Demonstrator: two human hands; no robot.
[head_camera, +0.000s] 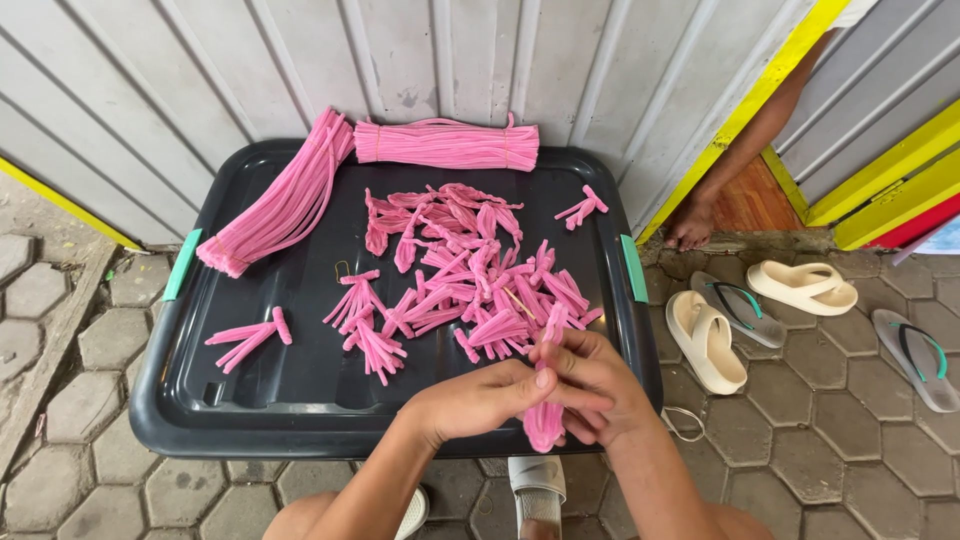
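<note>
Over black lid (300, 400) | both hands' fingers pinch pink bundle (545, 420) | bundle's middle hidden

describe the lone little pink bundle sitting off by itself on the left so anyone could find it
Start at the dark plastic lid on the paving, with a teal clip on each side. On its front left part, apart from the central heap of tied bundles, lies the small pink bundle. It lies alone with bare lid around it, below the long untied pink strands.
</note>
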